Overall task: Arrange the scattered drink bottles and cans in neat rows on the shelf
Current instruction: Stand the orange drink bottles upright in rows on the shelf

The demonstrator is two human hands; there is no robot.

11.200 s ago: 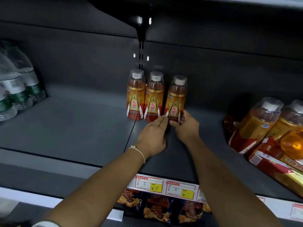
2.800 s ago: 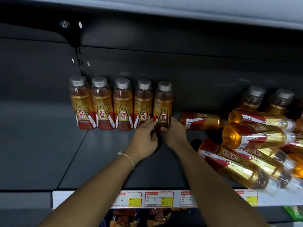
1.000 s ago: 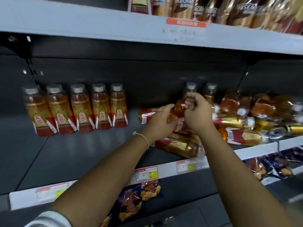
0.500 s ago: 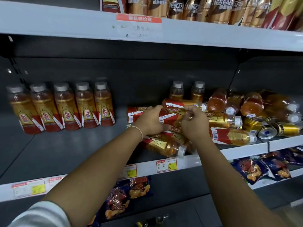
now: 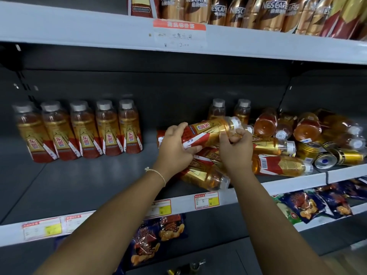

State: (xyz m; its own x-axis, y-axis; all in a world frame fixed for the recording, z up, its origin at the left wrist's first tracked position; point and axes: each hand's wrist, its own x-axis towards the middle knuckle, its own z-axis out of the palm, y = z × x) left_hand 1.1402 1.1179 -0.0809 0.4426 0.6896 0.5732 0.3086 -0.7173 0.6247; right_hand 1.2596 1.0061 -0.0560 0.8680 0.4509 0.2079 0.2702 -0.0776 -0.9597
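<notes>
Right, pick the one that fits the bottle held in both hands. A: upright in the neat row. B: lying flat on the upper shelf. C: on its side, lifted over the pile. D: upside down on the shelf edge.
C: the bottle lies sideways, cap to the right, with the left hand round its base end and the right hand near its neck, above the pile.

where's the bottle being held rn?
Head view, centre-right: held bottle lies sideways in both hands, left hand and right hand, above the toppled pile.
</notes>
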